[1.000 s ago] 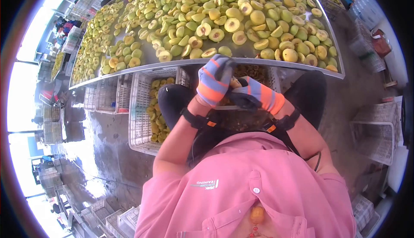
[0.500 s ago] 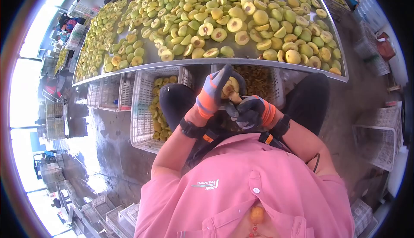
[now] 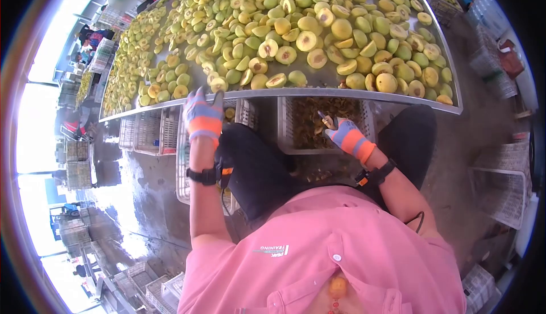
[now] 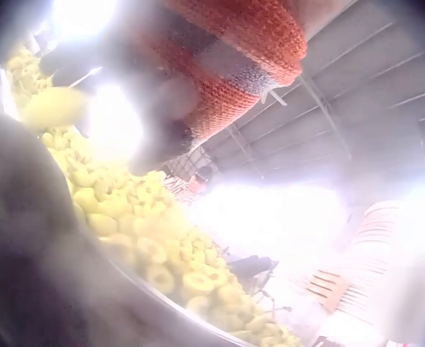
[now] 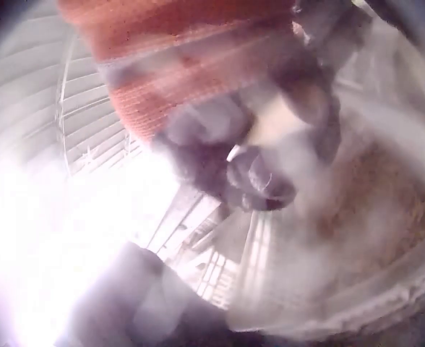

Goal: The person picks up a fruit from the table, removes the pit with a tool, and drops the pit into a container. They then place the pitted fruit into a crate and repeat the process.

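My gloved left hand [image 3: 203, 115] reaches to the front edge of the metal table [image 3: 256, 93], its fingers extended toward the nearest halved yellow-green stone fruit [image 3: 218, 84]. In the left wrist view the glove is blurred, with a yellow fruit half [image 4: 53, 107] close to its fingertips. Below that arm is a white crate with fruit halves, partly hidden. My gloved right hand [image 3: 350, 136] grips a small tan-handled tool [image 3: 326, 119] above a crate [image 3: 286, 148] of brown scraps. The right wrist view shows curled fingers around the tan handle [image 5: 276, 123]; the tool's tip is blurred.
Halved fruit [image 3: 267, 30] covers much of the table. More white crates [image 3: 149, 132] stand under its left side, and another crate [image 3: 500, 192] is on the floor at right. Both knees are below the table edge. The floor [image 3: 142, 183] looks wet at left.
My hands were together at a fruit half; now they are apart. The left has moved left to the table edge without that half. The right, still holding the tool, is over the scraps.
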Available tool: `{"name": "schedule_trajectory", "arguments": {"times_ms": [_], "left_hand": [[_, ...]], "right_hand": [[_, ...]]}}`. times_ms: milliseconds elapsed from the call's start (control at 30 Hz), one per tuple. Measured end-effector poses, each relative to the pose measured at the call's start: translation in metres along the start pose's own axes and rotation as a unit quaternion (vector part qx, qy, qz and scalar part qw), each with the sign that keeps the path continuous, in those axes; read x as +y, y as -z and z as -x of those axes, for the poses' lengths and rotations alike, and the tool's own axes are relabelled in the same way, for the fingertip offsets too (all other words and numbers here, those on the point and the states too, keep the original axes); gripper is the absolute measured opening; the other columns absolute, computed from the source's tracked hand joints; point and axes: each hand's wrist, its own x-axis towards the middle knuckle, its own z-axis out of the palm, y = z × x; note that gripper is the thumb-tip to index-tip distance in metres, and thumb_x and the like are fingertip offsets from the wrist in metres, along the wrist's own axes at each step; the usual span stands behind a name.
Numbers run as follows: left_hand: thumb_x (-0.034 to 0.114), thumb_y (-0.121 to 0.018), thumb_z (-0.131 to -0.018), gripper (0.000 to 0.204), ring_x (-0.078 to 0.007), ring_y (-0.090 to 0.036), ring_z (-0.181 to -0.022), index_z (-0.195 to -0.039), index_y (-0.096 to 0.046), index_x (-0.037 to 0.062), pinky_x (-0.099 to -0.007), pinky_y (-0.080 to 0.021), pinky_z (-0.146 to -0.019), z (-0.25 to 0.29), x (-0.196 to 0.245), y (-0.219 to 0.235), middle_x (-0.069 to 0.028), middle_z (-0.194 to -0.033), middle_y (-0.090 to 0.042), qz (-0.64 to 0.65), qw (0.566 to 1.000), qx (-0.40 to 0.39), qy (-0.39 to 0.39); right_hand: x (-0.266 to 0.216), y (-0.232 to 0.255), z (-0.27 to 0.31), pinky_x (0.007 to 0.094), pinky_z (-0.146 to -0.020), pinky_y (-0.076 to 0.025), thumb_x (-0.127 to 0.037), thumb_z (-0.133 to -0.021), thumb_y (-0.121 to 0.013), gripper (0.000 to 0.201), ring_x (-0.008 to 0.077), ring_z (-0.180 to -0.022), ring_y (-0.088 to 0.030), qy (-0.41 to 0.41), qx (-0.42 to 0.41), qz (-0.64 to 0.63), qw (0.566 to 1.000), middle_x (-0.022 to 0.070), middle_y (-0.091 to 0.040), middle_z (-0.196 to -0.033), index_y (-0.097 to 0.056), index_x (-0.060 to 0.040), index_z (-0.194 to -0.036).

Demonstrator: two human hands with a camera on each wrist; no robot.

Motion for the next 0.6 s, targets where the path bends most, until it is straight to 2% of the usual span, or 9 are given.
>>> {"name": "schedule_trajectory", "arguments": {"times_ms": [67,133,200,233,333,400,433,533,600], "left_hand": [[0.036,-0.066,-0.081,0.051,-0.0335,-0.054,-0.111,-0.123,-0.058,0.0064,-0.04,-0.044,-0.094,-0.032,0.02,-0.021,-0.0189,-0.119,-0.058,0.148,0.987,-0.023,-0.062],[0.032,-0.065,-0.082,0.05,-0.034,-0.054,-0.113,-0.125,-0.056,0.0076,-0.04,-0.043,-0.096,-0.063,0.062,-0.03,-0.0175,-0.124,-0.056,0.18,0.978,-0.081,-0.068],[0.033,-0.066,-0.082,0.052,-0.034,-0.054,-0.114,-0.127,-0.055,0.0101,-0.0399,-0.044,-0.096,-0.094,0.088,-0.061,-0.0176,-0.124,-0.056,0.169,0.977,-0.11,-0.07],[0.033,-0.066,-0.082,0.054,-0.0323,-0.054,-0.114,-0.13,-0.052,0.0126,-0.0395,-0.045,-0.095,-0.111,0.088,-0.098,-0.0163,-0.125,-0.055,0.136,0.98,-0.087,-0.117],[0.034,-0.068,-0.08,0.06,-0.0319,-0.049,-0.122,-0.13,-0.05,0.0075,-0.0375,-0.042,-0.099,-0.113,0.12,-0.101,-0.0171,-0.129,-0.053,0.032,0.969,-0.199,-0.143],[0.034,-0.068,-0.079,0.057,-0.0323,-0.052,-0.118,-0.127,-0.052,0.0076,-0.0376,-0.044,-0.096,-0.11,0.121,-0.108,-0.0172,-0.125,-0.056,0.052,0.977,-0.173,-0.114],[0.034,-0.068,-0.079,0.056,-0.0324,-0.053,-0.116,-0.126,-0.053,0.0077,-0.0377,-0.044,-0.095,-0.107,0.12,-0.112,-0.0172,-0.123,-0.057,0.06,0.98,-0.161,-0.098],[0.03,-0.069,-0.078,0.05,-0.0331,-0.059,-0.107,-0.121,-0.057,0.0079,-0.0386,-0.047,-0.09,-0.094,0.111,-0.111,-0.0165,-0.111,-0.063,0.146,0.981,-0.119,-0.052],[0.031,-0.07,-0.077,0.048,-0.0334,-0.061,-0.102,-0.117,-0.059,0.0075,-0.039,-0.048,-0.087,-0.087,0.102,-0.108,-0.0163,-0.107,-0.064,0.15,0.977,-0.143,-0.051]], "right_hand": [[0.006,-0.006,-0.011,0.0416,-0.072,-0.049,-0.031,-0.078,-0.065,0.036,0.0409,-0.084,-0.062,-0.007,0.006,-0.067,0.998,0.0257,-0.065,-0.087,-0.064,0.0011,-0.094],[0.001,-0.004,-0.004,0.041,-0.071,-0.049,-0.03,-0.077,-0.066,0.035,0.0389,-0.081,-0.063,0.026,0.002,-0.113,0.993,0.0244,-0.065,-0.084,-0.064,0.0009,-0.094],[0.003,-0.003,0.001,0.0403,-0.069,-0.049,-0.029,-0.077,-0.067,0.034,0.0369,-0.078,-0.063,0.036,-0.009,-0.13,0.991,0.0229,-0.065,-0.082,-0.063,0.0005,-0.094],[0.01,-0.007,-0.001,0.0401,-0.069,-0.048,-0.028,-0.077,-0.067,0.033,0.036,-0.076,-0.063,0.029,-0.02,-0.127,0.991,0.022,-0.064,-0.081,-0.063,0.0002,-0.094],[0.011,-0.004,0.0,0.0385,-0.066,-0.047,-0.028,-0.078,-0.067,0.03,0.032,-0.071,-0.062,0.057,-0.006,-0.122,0.991,0.0182,-0.064,-0.077,-0.063,-0.0023,-0.094],[-0.005,0.012,0.01,0.0375,-0.065,-0.047,-0.027,-0.079,-0.068,0.029,0.0303,-0.068,-0.06,0.057,-0.013,-0.147,0.987,0.0169,-0.064,-0.076,-0.064,-0.0033,-0.095],[-0.005,0.011,0.009,0.0354,-0.065,-0.047,-0.024,-0.08,-0.067,0.026,0.0248,-0.066,-0.058,0.048,-0.008,-0.123,0.991,0.0141,-0.064,-0.076,-0.064,-0.004,-0.096],[-0.008,0.006,0.006,0.0266,-0.057,-0.044,-0.017,-0.085,-0.065,0.015,0.0088,-0.063,-0.054,0.015,-0.025,-0.271,0.962,0.0002,-0.06,-0.069,-0.064,-0.0063,-0.095],[-0.01,0.008,0.002,0.0293,-0.063,-0.047,-0.02,-0.082,-0.067,0.023,0.0112,-0.067,-0.057,0.013,-0.029,-0.321,0.947,0.004,-0.064,-0.074,-0.065,-0.0048,-0.099]]}}
